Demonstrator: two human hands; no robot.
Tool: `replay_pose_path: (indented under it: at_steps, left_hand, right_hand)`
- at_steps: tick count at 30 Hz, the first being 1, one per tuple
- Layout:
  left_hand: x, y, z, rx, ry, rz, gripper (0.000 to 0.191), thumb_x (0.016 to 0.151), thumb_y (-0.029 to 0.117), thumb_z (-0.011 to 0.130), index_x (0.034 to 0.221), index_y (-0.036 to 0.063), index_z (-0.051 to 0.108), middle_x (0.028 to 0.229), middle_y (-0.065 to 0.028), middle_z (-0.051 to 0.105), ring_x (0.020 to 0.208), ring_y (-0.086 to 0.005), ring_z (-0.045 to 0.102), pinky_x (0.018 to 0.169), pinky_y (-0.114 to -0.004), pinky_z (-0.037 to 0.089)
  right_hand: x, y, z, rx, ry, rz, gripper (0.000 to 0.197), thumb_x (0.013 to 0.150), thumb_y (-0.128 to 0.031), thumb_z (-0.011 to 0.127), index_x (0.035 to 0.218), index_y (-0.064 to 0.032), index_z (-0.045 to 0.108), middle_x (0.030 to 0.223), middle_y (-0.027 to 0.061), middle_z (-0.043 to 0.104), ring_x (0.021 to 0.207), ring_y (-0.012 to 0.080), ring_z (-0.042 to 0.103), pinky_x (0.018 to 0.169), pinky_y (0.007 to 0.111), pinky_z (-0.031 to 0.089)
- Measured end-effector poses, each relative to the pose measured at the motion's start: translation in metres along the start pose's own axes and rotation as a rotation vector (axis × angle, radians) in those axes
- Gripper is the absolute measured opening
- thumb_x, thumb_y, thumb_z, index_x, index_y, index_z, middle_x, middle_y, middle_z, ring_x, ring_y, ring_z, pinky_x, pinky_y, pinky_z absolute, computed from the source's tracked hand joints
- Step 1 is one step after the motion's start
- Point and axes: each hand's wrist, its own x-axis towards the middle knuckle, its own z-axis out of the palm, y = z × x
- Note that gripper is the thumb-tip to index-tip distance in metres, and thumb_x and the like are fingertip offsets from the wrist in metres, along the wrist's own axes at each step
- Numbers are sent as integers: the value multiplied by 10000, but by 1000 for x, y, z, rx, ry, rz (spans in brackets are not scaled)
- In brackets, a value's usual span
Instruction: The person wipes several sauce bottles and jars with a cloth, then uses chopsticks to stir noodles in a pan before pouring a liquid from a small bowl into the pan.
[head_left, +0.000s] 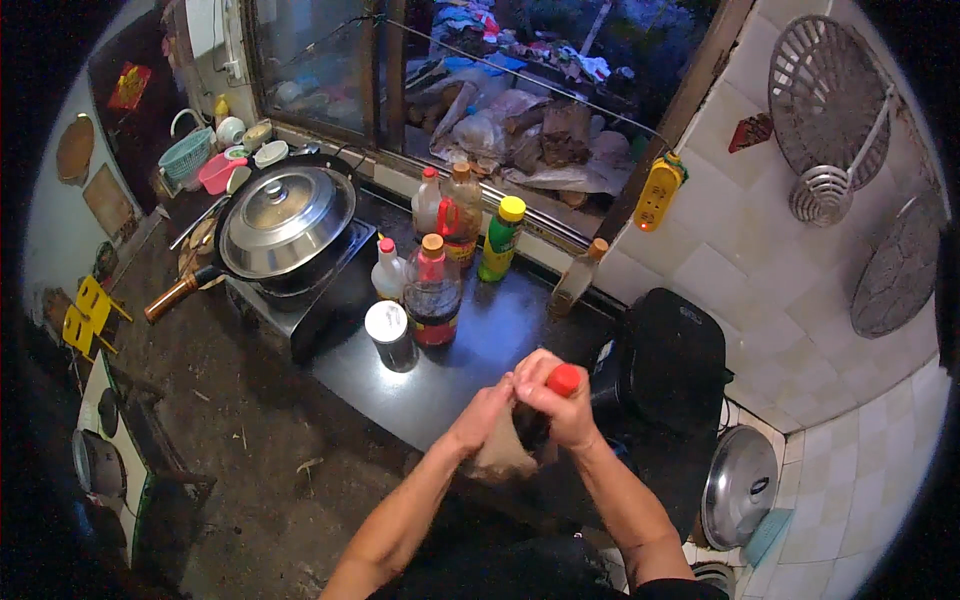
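Just over the near edge of the black countertop (442, 401), my right hand (559, 409) grips the neck of a bottle with a red cap (563, 380). Most of this bottle is hidden behind the hand; a dark part shows below. My left hand (484, 416) meets the right at the fingers and holds what looks like a tan cloth (506, 454), which hangs against the bottle's side. Left of the hands stand a dark jar with a white lid (387, 322) and a large bottle of dark liquid (433, 300).
A lidded wok (289, 217) sits on the stove (300, 307), its wooden handle (171, 298) jutting over the floor. Farther back are a green bottle with a yellow cap (501, 244) and a corked glass bottle (577, 277). A black appliance (675, 360) stands close on the right.
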Motion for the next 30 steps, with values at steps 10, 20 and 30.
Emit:
replay_pose_path:
  at_steps: [10, 20, 30]
  left_hand:
    - [-8, -12, -10, -1042, -134, -369, 567, 925, 465, 325, 1298, 40, 362, 1226, -154, 484, 1069, -281, 522, 893, -425, 437]
    - [6, -63, -36, -394, 488, -543, 461, 831, 378, 597, 1016, -44, 576, 983, -112, 611, 884, -192, 576, 768, -331, 453]
    - [44, -79, -64, -161, 379, -538, 399, 774, 284, 617, 1003, -41, 586, 920, -114, 625, 792, -186, 595, 692, -324, 468]
  right_hand:
    - [47, 4, -22, 87, 54, 44, 167, 781, -32, 561, 637, -25, 476, 707, 77, 504, 583, 177, 564, 601, 313, 475]
    - [106, 65, -52, -98, 312, 13, 175, 816, -26, 559, 663, -26, 473, 603, 57, 513, 532, 147, 536, 559, 292, 472]
    - [216, 151, -122, -486, 633, -144, 224, 817, -120, 636, 644, -52, 512, 612, -42, 480, 579, 58, 433, 558, 221, 380]
